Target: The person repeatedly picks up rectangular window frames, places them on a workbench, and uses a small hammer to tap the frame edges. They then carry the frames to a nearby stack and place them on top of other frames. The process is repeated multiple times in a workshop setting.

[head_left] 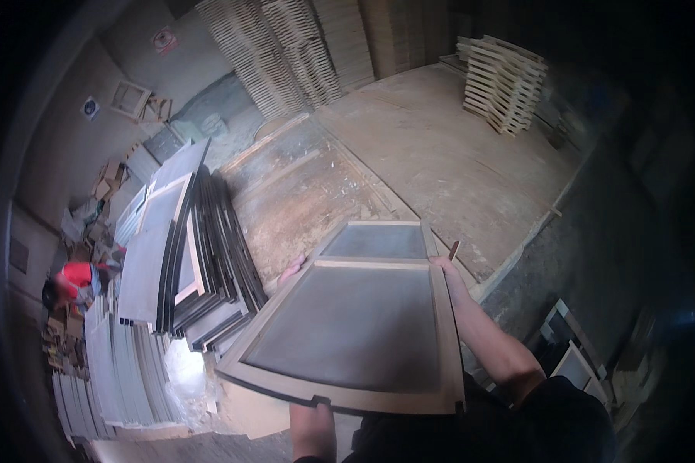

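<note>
A wood-framed panel with a grey inset and one crossbar is held up in front of me, tilted, its wide end nearest my body. My right hand grips its right edge close to the crossbar, thumb on top. My left forearm passes beneath the near end, and part of my left hand shows at the left edge, holding the panel there; the rest of that hand is hidden under it. Just left of the panel stands a stack of similar dark-edged panels, leaning together.
Pale slatted stacks line the back, with another slatted pile at the far right. Large brown boards lie beyond the panel. A person in red is at the far left, behind grey panels. Frames lean at the right.
</note>
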{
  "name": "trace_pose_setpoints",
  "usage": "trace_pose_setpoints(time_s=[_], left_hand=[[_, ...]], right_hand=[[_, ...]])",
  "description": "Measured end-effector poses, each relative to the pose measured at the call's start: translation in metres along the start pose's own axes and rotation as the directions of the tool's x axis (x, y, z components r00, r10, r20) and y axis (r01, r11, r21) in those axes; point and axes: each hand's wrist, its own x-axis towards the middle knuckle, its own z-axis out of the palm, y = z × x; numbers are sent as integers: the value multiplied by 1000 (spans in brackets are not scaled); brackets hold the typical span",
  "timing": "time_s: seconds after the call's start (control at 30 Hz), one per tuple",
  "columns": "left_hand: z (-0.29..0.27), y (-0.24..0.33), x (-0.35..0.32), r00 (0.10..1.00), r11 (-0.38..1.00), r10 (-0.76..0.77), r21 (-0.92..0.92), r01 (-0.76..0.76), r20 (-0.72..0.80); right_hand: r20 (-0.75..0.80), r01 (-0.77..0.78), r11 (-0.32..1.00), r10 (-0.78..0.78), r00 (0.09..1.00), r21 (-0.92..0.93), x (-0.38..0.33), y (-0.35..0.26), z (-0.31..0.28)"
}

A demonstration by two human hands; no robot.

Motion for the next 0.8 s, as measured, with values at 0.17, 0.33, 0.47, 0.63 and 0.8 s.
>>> trace_pose_setpoints(time_s=[0.17,0.33,0.47,0.63,0.8], left_hand=[[0,19,4,999,999,30,-25,-31,-30],[15,27,11,998,997,59,-47,-60,-16],[26,52,27,995,995,-96,24,96,26],[46,42,58,984,996,-81,-20,85,159],[70,17,79,953,988,12,-151,36,302]], right_hand=[[-100,-12,1000,10,995,-21,-36,-9,14],[-63,35,996,-30,998,88,-36,-3,-20],[114,-123,989,132,985,-84,-32,-10,-58],[75,659,418,-808,584,-625,-22,-47,-46],[379,766,-90,-902,208,-637,0,-119,17]])
